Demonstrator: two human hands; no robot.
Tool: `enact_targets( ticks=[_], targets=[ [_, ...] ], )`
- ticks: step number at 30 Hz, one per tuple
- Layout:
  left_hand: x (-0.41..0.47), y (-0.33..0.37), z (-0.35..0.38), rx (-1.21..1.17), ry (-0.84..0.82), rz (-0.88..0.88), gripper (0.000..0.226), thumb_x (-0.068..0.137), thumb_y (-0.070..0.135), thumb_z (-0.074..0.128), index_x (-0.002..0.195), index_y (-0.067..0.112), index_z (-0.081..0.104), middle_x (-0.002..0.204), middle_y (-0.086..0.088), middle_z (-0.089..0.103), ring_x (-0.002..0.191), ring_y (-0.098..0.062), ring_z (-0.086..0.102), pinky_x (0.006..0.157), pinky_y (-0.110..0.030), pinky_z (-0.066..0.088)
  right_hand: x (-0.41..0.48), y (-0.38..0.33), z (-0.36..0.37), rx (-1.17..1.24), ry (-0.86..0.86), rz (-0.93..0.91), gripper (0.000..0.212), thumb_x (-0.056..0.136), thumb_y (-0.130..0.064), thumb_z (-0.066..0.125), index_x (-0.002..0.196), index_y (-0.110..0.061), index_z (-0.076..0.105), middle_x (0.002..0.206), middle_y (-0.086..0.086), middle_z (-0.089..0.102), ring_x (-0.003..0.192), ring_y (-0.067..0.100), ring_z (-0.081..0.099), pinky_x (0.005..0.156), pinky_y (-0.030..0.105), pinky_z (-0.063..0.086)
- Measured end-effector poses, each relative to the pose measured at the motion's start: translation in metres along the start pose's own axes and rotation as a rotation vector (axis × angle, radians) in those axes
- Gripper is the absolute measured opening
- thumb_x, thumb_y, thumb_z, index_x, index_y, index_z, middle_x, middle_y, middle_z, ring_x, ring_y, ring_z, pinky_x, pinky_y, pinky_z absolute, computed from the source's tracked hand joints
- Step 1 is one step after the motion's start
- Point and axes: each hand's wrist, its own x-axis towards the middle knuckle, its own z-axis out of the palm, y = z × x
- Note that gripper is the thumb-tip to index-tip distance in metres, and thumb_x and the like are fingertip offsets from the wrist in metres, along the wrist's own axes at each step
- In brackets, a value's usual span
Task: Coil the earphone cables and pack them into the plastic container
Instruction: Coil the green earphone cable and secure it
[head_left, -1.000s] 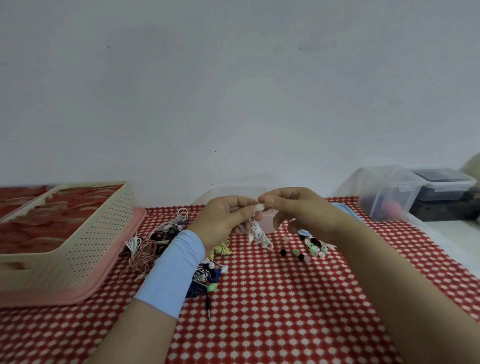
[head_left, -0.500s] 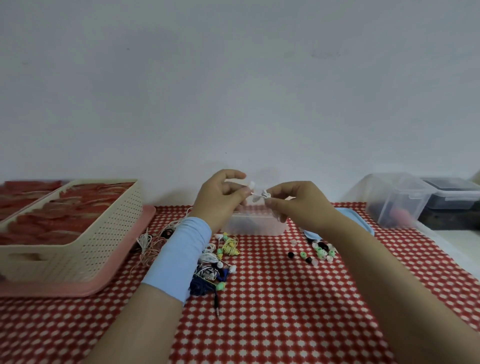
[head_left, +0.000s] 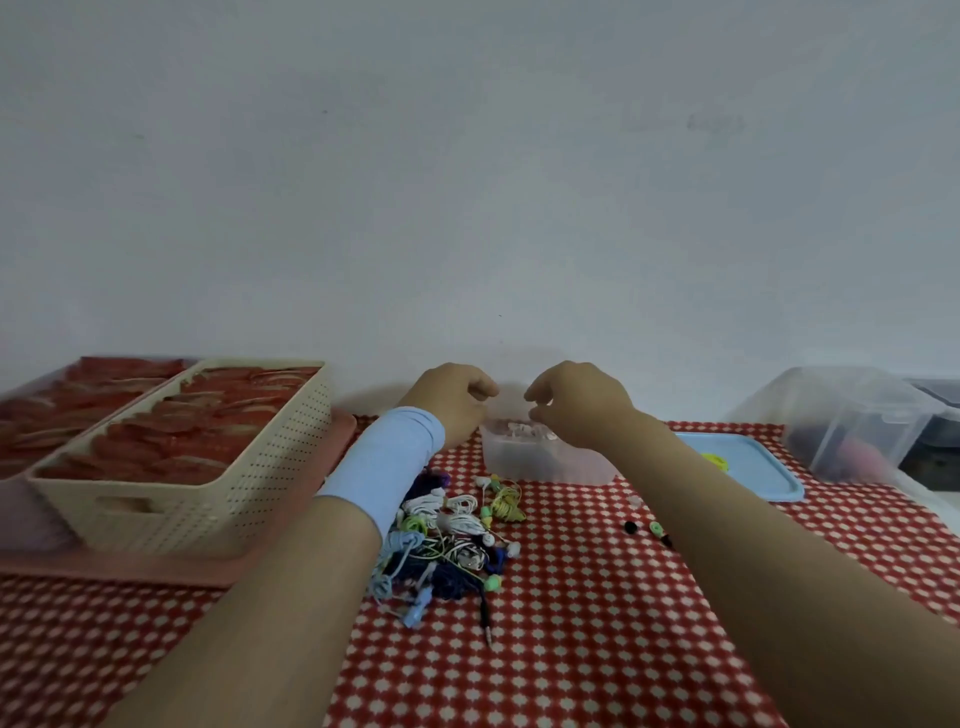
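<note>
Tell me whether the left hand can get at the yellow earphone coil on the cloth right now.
Probably yes. The yellow earphone coil lies uncovered on the cloth, in front of the container, and the left hand hovers just behind it with only open cloth between.

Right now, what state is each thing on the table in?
Plastic container: open, lid off, white earphones inside.
Blue lid: lying flat to its right.
Earphone pile: heaped on the cloth, not packed.
Cream basket: filled, on pink tray.
Left hand: curled over container, grip unclear.
Right hand: same.
</note>
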Motion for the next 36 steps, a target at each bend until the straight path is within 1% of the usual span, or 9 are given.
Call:
enact_targets(
  ticks=[4,9,16,20,23,26,29,34,36],
  targets=[
    [-0.016,-0.013,-0.013,-0.039,-0.009,-0.003,0.016,0.092,0.020,0.064,0.104,0.026,0.072,0.108,0.008,0.070,0.095,-0.008,0.061,0.087,-0.020,0.042,-0.013,-0.012,-0.003,0.102,0.100,-0.052,0.022,0.100,-0.021,0.058,0.112,-0.026,0.075,0.116,-0.009,0.073,0.104,0.013,0.065,0.088,0.029,0.053],
    [-0.044,-0.019,-0.014,0.031,-0.111,-0.018,0.018,0.093,0.021,0.063,0.106,0.028,0.073,0.112,0.011,0.069,0.096,-0.005,0.060,0.079,-0.011,0.036,-0.042,-0.039,0.000,0.126,-0.066,-0.194,0.018,0.096,-0.018,0.065,0.103,-0.025,0.080,0.104,-0.008,0.077,0.091,0.008,0.068,0.087,0.030,0.058],
    [-0.057,-0.014,0.000,0.102,-0.189,0.022,0.025,0.094,0.019,0.060,0.114,0.024,0.073,0.122,0.004,0.069,0.105,-0.014,0.064,0.097,-0.025,0.045,-0.065,-0.038,0.024,-0.040,-0.148,-0.165,0.020,0.093,-0.035,0.063,0.109,-0.035,0.076,0.106,-0.015,0.074,0.094,0.007,0.068,0.084,0.035,0.060],
    [-0.056,-0.017,0.003,0.103,-0.194,0.032,0.026,0.097,0.017,0.054,0.112,0.027,0.073,0.123,0.005,0.068,0.101,-0.012,0.065,0.094,-0.026,0.048,-0.067,-0.035,0.027,-0.021,-0.251,-0.159,0.032,0.091,-0.035,0.058,0.120,-0.038,0.071,0.115,-0.016,0.069,0.103,0.009,0.063,0.090,0.034,0.056],
    [-0.057,-0.020,0.007,0.095,-0.192,0.012,0.027,0.098,0.017,0.052,0.110,0.031,0.072,0.124,0.007,0.067,0.093,-0.011,0.069,0.092,-0.030,0.053,-0.070,-0.034,0.029,0.023,-0.308,-0.179,0.027,0.087,-0.032,0.067,0.113,-0.034,0.072,0.113,-0.014,0.068,0.101,0.009,0.063,0.091,0.033,0.057],
    [-0.059,-0.015,0.010,-0.001,-0.115,0.026,0.029,0.098,0.016,0.050,0.106,0.033,0.073,0.124,0.010,0.067,0.095,-0.012,0.069,0.088,-0.027,0.054,-0.071,-0.022,0.022,0.141,-0.251,-0.147,0.022,0.085,-0.030,0.077,0.106,-0.026,0.071,0.104,-0.012,0.066,0.095,0.009,0.062,0.086,0.027,0.054],
    [-0.061,-0.005,0.012,-0.138,-0.061,0.064,0.028,0.098,0.014,0.052,0.108,0.031,0.072,0.120,0.013,0.066,0.106,-0.007,0.062,0.098,-0.028,0.049,-0.074,-0.007,0.003,0.285,-0.209,-0.119,0.019,0.086,-0.031,0.078,0.101,-0.031,0.067,0.101,-0.016,0.065,0.090,0.005,0.062,0.075,0.018,0.049],
    [-0.065,0.015,0.019,-0.252,-0.173,0.082,0.034,0.095,0.022,0.059,0.128,0.032,0.057,0.125,0.012,0.062,0.107,-0.004,0.059,0.085,-0.019,0.047,-0.083,0.021,-0.025,0.626,-0.287,-0.068,0.018,0.090,-0.013,0.073,0.107,-0.018,0.070,0.099,0.002,0.072,0.076,0.013,0.072,0.069,0.029,0.062],
    [-0.063,0.027,0.026,-0.276,-0.250,0.067,0.045,0.091,0.025,0.066,0.134,0.032,0.052,0.128,0.007,0.061,0.111,-0.008,0.060,0.091,-0.022,0.045,-0.087,0.036,-0.033,0.689,-0.318,-0.074,0.018,0.091,-0.010,0.072,0.107,-0.018,0.071,0.100,0.005,0.074,0.078,0.013,0.071,0.073,0.030,0.061]
  ],
)
